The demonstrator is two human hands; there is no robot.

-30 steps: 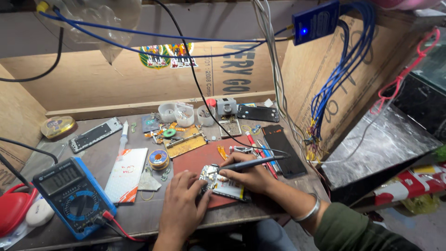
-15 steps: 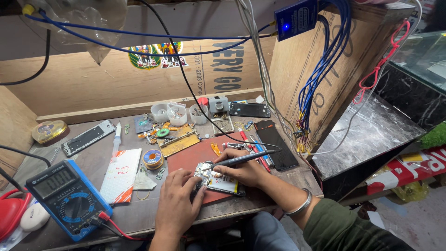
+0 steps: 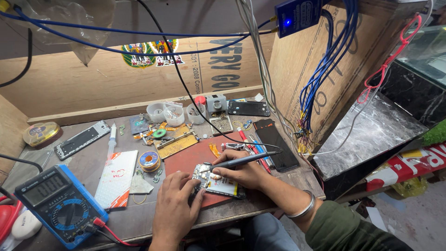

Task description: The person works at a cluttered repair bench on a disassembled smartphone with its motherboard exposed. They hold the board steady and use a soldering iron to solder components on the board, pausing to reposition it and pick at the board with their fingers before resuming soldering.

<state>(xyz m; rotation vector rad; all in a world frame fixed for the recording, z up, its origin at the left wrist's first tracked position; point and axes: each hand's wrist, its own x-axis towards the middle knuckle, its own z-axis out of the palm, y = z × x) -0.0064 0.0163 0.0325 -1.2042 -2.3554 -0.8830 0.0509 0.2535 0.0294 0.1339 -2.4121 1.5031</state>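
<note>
An opened phone lies on a red mat near the front edge of a cluttered desk. The right hand has its grip clenched around a dark soldering iron, whose tip seems to touch the phone's upper end, though the contact is too small to confirm. The left hand rests flat, grip released, fingers steadying the phone's left side. A solder spool sits just left of the mat; a blue meter lies farther left.
</note>
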